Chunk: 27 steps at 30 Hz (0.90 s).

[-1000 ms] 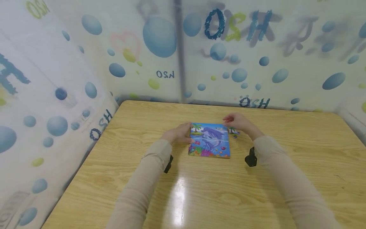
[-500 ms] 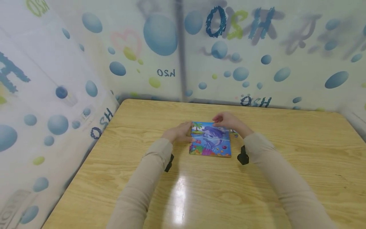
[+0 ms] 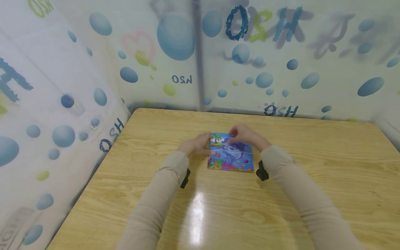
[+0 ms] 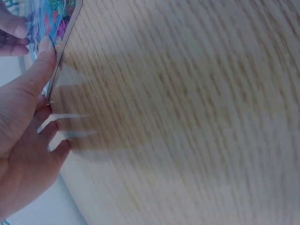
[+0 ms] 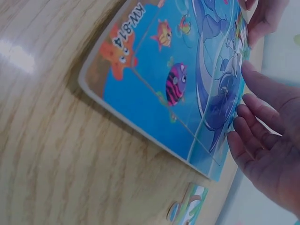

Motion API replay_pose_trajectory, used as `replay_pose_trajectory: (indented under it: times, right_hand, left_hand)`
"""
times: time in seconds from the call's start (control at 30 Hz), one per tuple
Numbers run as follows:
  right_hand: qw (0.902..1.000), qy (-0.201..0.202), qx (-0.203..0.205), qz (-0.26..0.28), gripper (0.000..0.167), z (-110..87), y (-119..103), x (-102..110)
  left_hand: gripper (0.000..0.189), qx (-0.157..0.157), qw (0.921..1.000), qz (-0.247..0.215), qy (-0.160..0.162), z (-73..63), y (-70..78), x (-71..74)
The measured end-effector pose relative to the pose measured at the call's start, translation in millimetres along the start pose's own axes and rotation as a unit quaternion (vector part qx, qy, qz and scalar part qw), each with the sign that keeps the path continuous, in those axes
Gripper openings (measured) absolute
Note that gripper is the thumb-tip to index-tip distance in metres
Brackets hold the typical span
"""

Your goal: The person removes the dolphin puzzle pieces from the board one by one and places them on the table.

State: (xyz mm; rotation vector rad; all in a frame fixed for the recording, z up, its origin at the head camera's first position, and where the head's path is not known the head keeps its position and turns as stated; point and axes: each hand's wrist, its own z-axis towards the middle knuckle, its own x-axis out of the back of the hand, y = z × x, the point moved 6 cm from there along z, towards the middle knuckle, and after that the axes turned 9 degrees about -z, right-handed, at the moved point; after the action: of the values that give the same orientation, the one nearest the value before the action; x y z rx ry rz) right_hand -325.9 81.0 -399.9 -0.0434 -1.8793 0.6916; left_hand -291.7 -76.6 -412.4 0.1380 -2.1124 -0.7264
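Note:
A flat jigsaw puzzle point(image 3: 231, 160) with a dolphin picture lies on the table; seams cross its surface. At its left edge my left hand point(image 3: 197, 145) holds it, thumb point(image 4: 45, 49) on the picture and the other fingers bent along the edge. My right hand point(image 3: 245, 134) is over the far part of the puzzle, its thumb point(image 5: 255, 77) touching or close to the surface. Its fingers point(image 5: 248, 126) are loosely bent beside the far edge, and no piece shows between them. A loose puzzle piece point(image 5: 192, 206) lies by the right side, hidden in the head view.
The wooden table point(image 3: 156, 125) extends around the puzzle on every side. Behind it stands a wall point(image 3: 140, 90) patterned with blue bubbles. Black devices sit under both wrists, one a wrist camera point(image 3: 262, 172) at the right.
My right hand has moved left along the puzzle's far edge, from its right corner toward the middle, and its forearm now covers the loose piece. My left hand has stayed in place.

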Motion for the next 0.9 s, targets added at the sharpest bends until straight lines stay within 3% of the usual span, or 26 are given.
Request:
replay_pose_trajectory:
  times: [0.43, 0.9]
  right_hand:
    - [0.9980, -0.014, 0.005, -0.061, 0.039, 1.9, -7.4, -3.5]
    - [0.9977, -0.021, 0.003, -0.064, 0.043, -0.5, -9.4, -3.8]
  left_hand:
    - [0.078, -0.001, 0.9999, -0.007, 0.009, 2.9, -0.1, -1.1]
    - [0.082, 0.008, 0.9999, -0.003, 0.006, 1.1, -0.2, -1.4]
